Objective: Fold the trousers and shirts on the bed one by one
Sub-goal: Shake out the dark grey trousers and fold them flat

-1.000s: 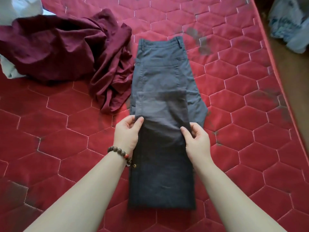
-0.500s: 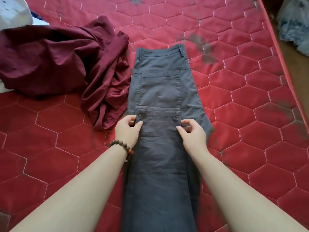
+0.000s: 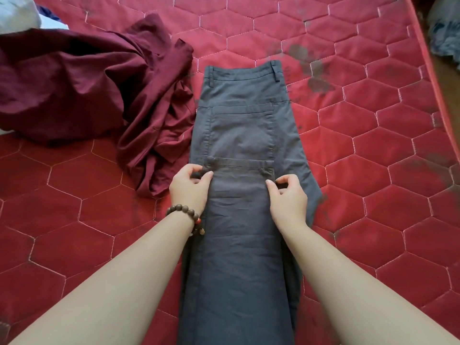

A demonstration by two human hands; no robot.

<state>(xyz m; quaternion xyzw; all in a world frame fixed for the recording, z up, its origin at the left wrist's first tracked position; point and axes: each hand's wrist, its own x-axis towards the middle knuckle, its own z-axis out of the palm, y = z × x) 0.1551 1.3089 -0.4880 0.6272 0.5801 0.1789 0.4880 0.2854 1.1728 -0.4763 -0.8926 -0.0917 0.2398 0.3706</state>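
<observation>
Trousers [image 3: 242, 125] of grey cloth are laid lengthwise down the middle of the bed [image 3: 373, 150], waistband at the far end and legs folded back toward the waist, so that the hem edge is seen lying across the seat just below the back pocket. The left corner of that folded edge is pinched between thumb and curled fingers of the left hand [image 3: 190, 188], and the right corner is pinched in the same way by the right hand [image 3: 288, 197]; both hands are therefore closed on the cloth, not spread wide. A beaded bracelet [image 3: 185, 214] is worn on the left wrist.

Just beside the trousers on the left, a crumpled maroon garment [image 3: 82, 88] is heaped, its nearest folds touching or overlapping the trousers' left edge near the hip; which of the two cannot be told. Behind that heap, in the far left corner, pale fabric [image 3: 17, 16] is partly seen. The bed is covered by a red quilted mattress cover stitched in hexagons, marked with dark smudges [image 3: 311, 70] beyond the waistband on the right. Past the bed's right edge, a blurred bluish-white bundle [image 3: 445, 33] is lying on the floor.
</observation>
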